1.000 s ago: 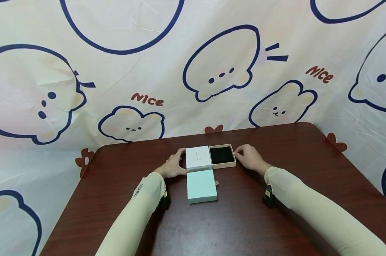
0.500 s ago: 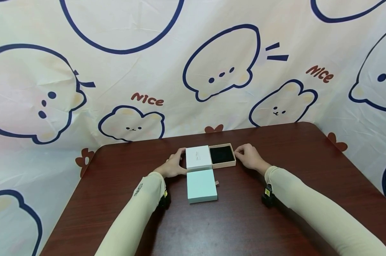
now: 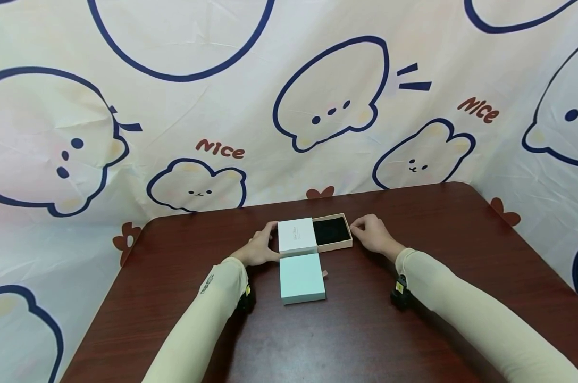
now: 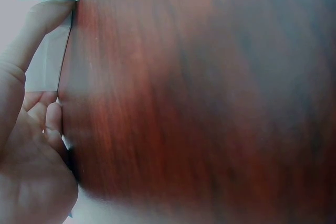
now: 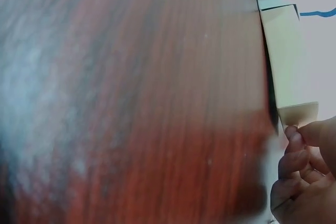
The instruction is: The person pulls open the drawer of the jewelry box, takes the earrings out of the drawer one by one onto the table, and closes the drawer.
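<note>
A white drawer-style gift box (image 3: 295, 235) with small print on its lid lies near the far side of the table. My left hand (image 3: 257, 250) grips its left end, the thumb at the near corner and the fingers at the far one. The box's cream drawer (image 3: 335, 247), lined in black, sticks out to the right. At the drawer's outer end, my right hand (image 3: 374, 234) pinches with thumb (image 5: 317, 131) and forefinger; the fingers cover whatever small piece they hold there. A mint-green box (image 3: 302, 279) sits just in front of the white box.
From the green box's right side juts a small ribbon tab (image 3: 325, 274). The dark brown table (image 3: 355, 330) carries everything. A white cloth (image 3: 250, 106) with cartoon drawings hangs behind its far edge and along the sides.
The drawer has slid very slightly left into the white box, and my right hand has shifted with it. My left hand and the green box have stayed put.
</note>
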A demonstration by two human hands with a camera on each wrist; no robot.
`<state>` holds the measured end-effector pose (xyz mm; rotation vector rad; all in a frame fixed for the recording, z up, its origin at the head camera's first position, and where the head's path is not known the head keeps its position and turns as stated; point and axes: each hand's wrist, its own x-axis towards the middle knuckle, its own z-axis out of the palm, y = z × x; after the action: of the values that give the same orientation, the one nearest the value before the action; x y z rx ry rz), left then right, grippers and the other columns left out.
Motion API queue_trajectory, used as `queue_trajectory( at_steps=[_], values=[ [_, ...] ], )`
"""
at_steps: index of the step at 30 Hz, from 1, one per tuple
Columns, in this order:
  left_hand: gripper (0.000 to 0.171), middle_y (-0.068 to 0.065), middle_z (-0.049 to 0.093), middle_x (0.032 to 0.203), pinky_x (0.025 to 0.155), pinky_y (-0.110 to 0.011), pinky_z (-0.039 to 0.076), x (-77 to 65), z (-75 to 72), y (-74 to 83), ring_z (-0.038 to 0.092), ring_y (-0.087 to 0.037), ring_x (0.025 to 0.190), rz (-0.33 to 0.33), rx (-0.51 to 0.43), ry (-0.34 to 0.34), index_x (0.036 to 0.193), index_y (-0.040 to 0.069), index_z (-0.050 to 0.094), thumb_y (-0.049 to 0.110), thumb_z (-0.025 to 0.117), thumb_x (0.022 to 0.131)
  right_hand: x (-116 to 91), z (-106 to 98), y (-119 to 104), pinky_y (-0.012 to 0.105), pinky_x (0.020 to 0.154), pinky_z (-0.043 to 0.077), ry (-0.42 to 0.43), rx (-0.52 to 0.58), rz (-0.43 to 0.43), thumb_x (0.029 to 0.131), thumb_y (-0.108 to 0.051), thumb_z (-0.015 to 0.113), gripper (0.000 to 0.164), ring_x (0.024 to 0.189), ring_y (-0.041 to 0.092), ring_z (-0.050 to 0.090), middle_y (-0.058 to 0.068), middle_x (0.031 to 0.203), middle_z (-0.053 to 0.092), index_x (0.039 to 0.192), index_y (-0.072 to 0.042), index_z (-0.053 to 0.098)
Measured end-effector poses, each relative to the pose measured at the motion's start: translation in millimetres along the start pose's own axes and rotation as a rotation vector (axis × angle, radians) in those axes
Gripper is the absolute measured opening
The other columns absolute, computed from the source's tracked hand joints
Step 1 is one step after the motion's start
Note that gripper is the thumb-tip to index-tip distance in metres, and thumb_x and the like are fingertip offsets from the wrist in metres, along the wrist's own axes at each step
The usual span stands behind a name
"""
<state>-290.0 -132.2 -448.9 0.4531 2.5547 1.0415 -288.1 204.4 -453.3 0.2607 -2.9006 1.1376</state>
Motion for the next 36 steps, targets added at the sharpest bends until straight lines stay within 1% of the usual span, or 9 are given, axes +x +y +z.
queue_trajectory(
  at_steps=[3, 9, 14, 24, 28, 36],
  values=[
    [0.097, -0.015, 0.025, 0.163, 0.115, -0.063, 0.024, -0.3, 0.1, 0.1, 0.033, -0.038, 0.144, -0.002, -0.002, 0.002, 0.160, 0.014, 0.017, 0.023, 0.080, 0.087, -0.2, -0.4, -1.0, 0.048, 0.093, 0.051, -0.001, 0.000, 0.000, 0.102, -0.011, 0.056, 0.025, 0.101, 0.028, 0.065, 0.019, 0.109, 0.074, 0.105, 0.003, 0.077],
    [0.098, -0.015, 0.026, 0.164, 0.115, -0.063, 0.024, -0.2, 0.3, -1.2, 0.034, -0.038, 0.143, -0.004, -0.005, 0.003, 0.160, 0.014, 0.017, 0.024, 0.081, 0.087, 0.9, -0.4, -1.4, 0.047, 0.089, 0.051, -0.001, 0.005, -0.007, 0.102, -0.011, 0.056, 0.025, 0.097, 0.027, 0.065, 0.019, 0.109, 0.074, 0.105, 0.002, 0.077],
    [0.098, -0.015, 0.026, 0.163, 0.114, -0.062, 0.025, -0.1, 0.5, -2.2, 0.034, -0.038, 0.143, -0.009, -0.009, 0.007, 0.160, 0.014, 0.017, 0.024, 0.081, 0.086, 0.0, 0.4, -2.8, 0.047, 0.090, 0.052, -0.013, 0.031, 0.001, 0.103, -0.012, 0.056, 0.025, 0.100, 0.028, 0.065, 0.019, 0.110, 0.074, 0.106, 0.002, 0.077],
    [0.097, -0.015, 0.027, 0.163, 0.115, -0.061, 0.025, 0.5, 0.8, -2.0, 0.033, -0.038, 0.143, -0.004, -0.008, 0.000, 0.160, 0.015, 0.017, 0.024, 0.081, 0.087, -2.3, 2.5, -7.5, 0.039, 0.083, 0.047, -0.036, 0.057, 0.016, 0.103, -0.013, 0.055, 0.026, 0.091, 0.024, 0.060, 0.019, 0.113, 0.073, 0.109, 0.001, 0.076],
    [0.098, -0.014, 0.026, 0.164, 0.115, -0.061, 0.024, 0.5, 0.5, -1.9, 0.034, -0.038, 0.143, 0.009, -0.003, -0.005, 0.160, 0.014, 0.017, 0.024, 0.081, 0.087, -2.6, 2.7, -8.4, 0.039, 0.084, 0.047, -0.038, 0.066, 0.011, 0.103, -0.013, 0.055, 0.027, 0.092, 0.025, 0.061, 0.020, 0.115, 0.073, 0.109, 0.001, 0.076],
    [0.098, -0.014, 0.026, 0.164, 0.115, -0.061, 0.024, 0.0, -0.2, -1.8, 0.034, -0.038, 0.143, 0.010, -0.006, -0.003, 0.160, 0.014, 0.017, 0.025, 0.081, 0.086, -1.9, 4.0, -8.3, 0.040, 0.084, 0.048, -0.028, 0.066, 0.010, 0.102, -0.013, 0.055, 0.026, 0.092, 0.025, 0.062, 0.020, 0.113, 0.073, 0.108, 0.001, 0.077]
  ],
)
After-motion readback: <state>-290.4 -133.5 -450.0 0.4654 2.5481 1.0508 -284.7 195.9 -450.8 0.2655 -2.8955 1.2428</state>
